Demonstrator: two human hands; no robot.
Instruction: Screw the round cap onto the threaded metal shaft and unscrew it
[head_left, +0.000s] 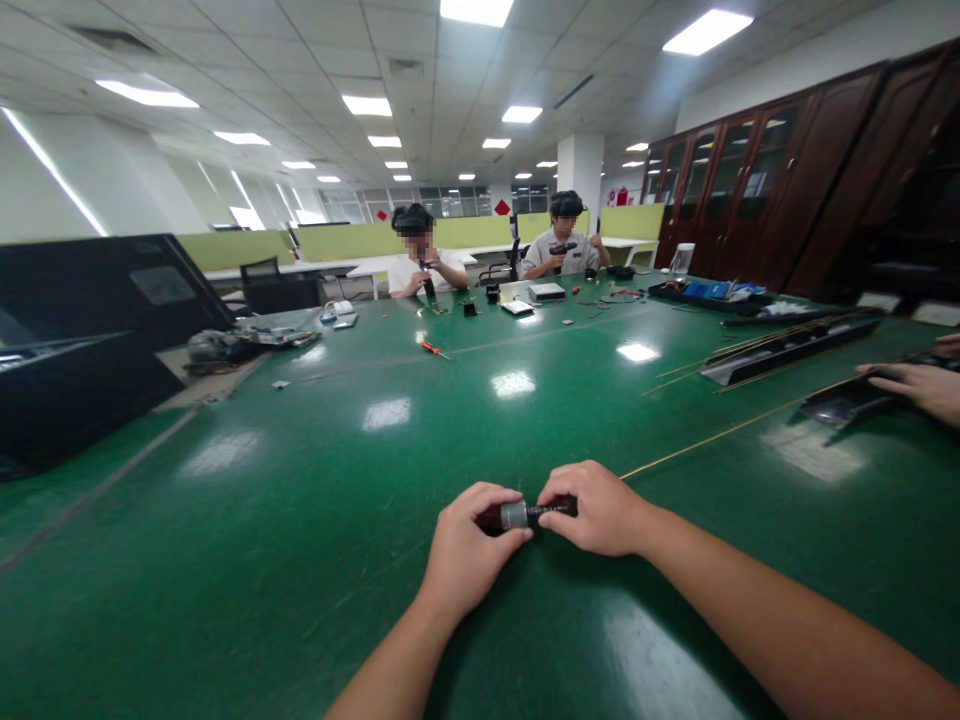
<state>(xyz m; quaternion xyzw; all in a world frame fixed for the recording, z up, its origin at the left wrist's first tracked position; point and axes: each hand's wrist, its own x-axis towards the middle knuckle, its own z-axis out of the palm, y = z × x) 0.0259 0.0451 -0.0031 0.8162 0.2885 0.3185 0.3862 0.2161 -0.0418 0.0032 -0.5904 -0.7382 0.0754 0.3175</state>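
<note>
Just above the green table (315, 540), both of my hands are closed around one small dark cylindrical piece with a grey band (514, 515). My left hand (469, 545) wraps its thumb and fingers round the thicker left end. A narrower dark, ridged part points right from the band, and my right hand (596, 508) grips it between thumb and fingers. My palms and fingers hide both ends, so I cannot tell its exact kind. A thin brass-coloured rod (712, 437) lies beyond my right hand and runs off toward the right.
A red-handled screwdriver (432, 349) lies mid-table. On the right are a long black channel (787, 350), more thin rods and another person's hand (919, 388) on a dark part. Two people sit across the table. A large black panel (82, 340) stands at the left.
</note>
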